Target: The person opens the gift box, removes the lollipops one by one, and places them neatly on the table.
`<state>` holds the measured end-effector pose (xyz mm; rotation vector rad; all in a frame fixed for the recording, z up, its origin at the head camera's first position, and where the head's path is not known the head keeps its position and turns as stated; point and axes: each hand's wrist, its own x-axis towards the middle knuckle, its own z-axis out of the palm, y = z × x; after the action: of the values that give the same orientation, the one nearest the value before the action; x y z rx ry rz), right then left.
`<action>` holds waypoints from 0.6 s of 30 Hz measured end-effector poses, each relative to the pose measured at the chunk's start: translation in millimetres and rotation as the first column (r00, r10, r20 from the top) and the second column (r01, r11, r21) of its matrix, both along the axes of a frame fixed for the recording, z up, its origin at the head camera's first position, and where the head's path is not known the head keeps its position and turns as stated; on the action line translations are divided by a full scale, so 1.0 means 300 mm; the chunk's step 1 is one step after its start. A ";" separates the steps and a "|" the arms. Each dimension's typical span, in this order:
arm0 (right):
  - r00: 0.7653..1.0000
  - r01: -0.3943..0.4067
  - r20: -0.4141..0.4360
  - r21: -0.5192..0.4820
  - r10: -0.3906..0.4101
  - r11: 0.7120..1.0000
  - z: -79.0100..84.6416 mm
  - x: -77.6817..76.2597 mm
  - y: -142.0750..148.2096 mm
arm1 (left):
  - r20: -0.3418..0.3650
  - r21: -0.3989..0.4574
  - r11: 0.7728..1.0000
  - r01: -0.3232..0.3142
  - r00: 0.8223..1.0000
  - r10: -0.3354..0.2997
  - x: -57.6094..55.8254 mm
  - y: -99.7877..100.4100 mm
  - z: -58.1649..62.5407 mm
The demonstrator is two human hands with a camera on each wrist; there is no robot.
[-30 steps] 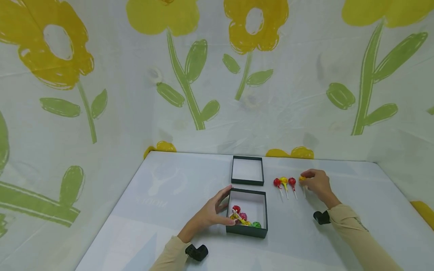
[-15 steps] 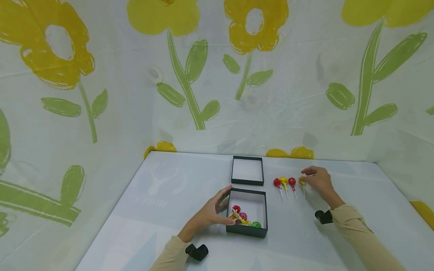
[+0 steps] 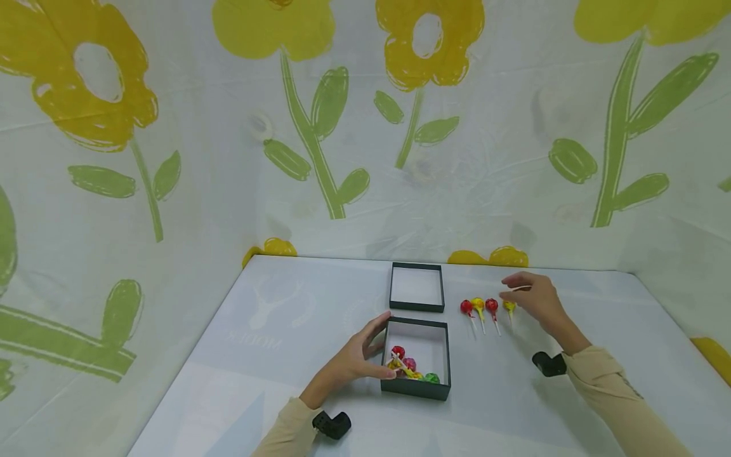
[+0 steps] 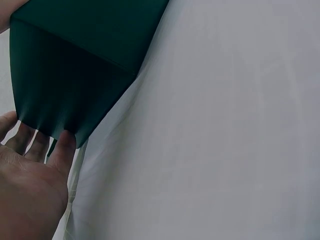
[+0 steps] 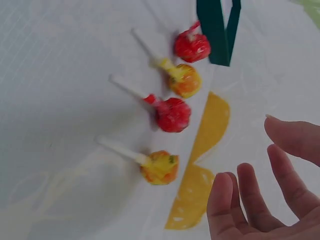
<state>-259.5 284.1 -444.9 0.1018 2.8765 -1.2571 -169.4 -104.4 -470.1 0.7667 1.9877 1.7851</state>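
Note:
My left hand [image 3: 356, 358] holds the dark green open box [image 3: 419, 390] by its left side, thumb at the near corner and fingers along the far-left corner. The left wrist view shows fingertips [image 4: 64, 142] against the outer box wall [image 4: 70, 65]. Inside the box lies a small heap of wrapped lollipops [image 3: 410, 365], red, pink, yellow and green. On the table a row of lollipops runs to the right: red [image 3: 466, 308], yellow [image 3: 478, 304], red [image 3: 492, 306] and yellow [image 3: 509, 306]. My right hand [image 3: 537, 301] hovers beside the last yellow lollipop [image 5: 160, 167], fingers apart and holding nothing.
A shallow dark-rimmed box lid [image 3: 417, 307] lies behind the box, left of the lollipop row. The white table [image 3: 297, 285] meets a flower-printed cloth wall [image 3: 491, 190] at its back edge.
My right hand has let go of the last yellow lollipop, which stays at the right end of the row, and has lifted away backward. My left hand and the box have not moved.

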 end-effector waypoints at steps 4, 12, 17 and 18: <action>0.998 -0.066 0.005 -0.040 0.066 0.997 0.112 0.074 -0.069 | -0.006 -0.006 1.000 -0.002 1.000 0.002 0.001 0.001 0.002; 0.990 -0.143 -0.020 -0.072 0.142 0.987 0.144 0.096 -0.111 | -0.014 -0.008 1.000 -0.002 1.000 0.002 0.001 0.002 0.006; 0.988 -0.154 -0.028 -0.077 0.153 0.985 0.160 0.107 -0.151 | -0.014 -0.008 1.000 0.001 1.000 -0.001 0.002 0.001 0.005; 0.987 -0.161 -0.033 -0.078 0.159 0.984 0.163 0.110 -0.158 | -0.013 -0.008 1.000 0.001 1.000 -0.001 0.002 0.001 0.004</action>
<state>-226.5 236.7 -395.9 -0.1445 2.7842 -1.3505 -169.0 -104.0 -468.8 0.7793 2.0009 1.7751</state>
